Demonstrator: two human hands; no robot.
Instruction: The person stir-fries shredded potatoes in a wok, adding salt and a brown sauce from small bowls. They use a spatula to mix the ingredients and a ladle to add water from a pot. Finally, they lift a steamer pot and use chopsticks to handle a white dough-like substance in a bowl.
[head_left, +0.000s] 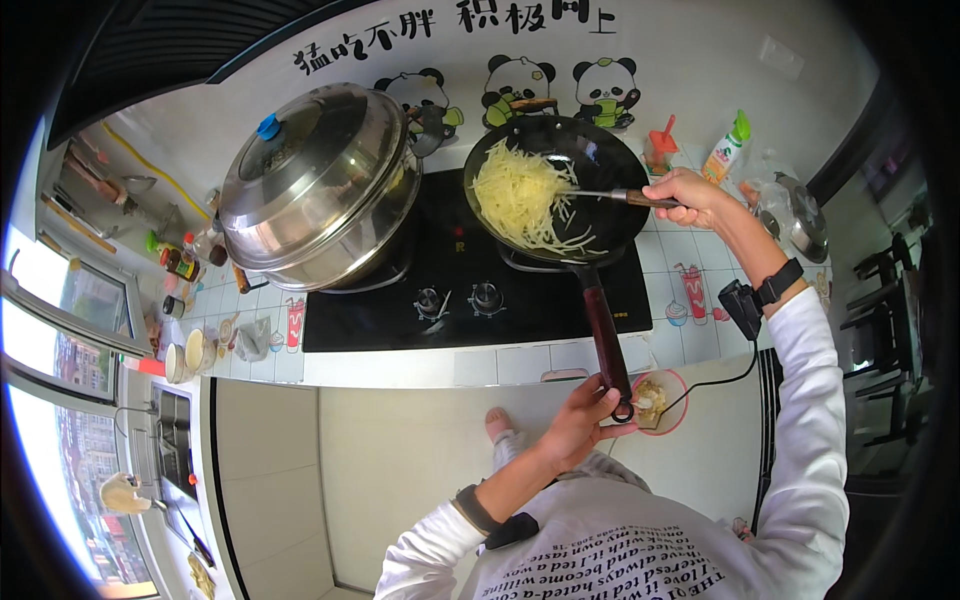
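Note:
A black wok (600, 161) sits on the right burner of a black glass gas stove (375, 322). Pale yellow shredded vegetable, perhaps potato (517, 195), is heaped in its left half, with loose strands along the near side. My left hand (581, 427) is closed around the end of the wok's dark red wooden handle (606, 330). With my right hand (690, 199) I grip the wooden handle of a metal spatula (600, 193). The spatula's head is hidden in the shreds.
A large lidded steel steamer pot (322, 195) covers the left burner. Right of the wok stand a red-lidded seasoning jar (661, 146), a spray bottle (727, 146) and a pot lid (802, 217). A pink-rimmed waste bin (664, 405) stands below the counter.

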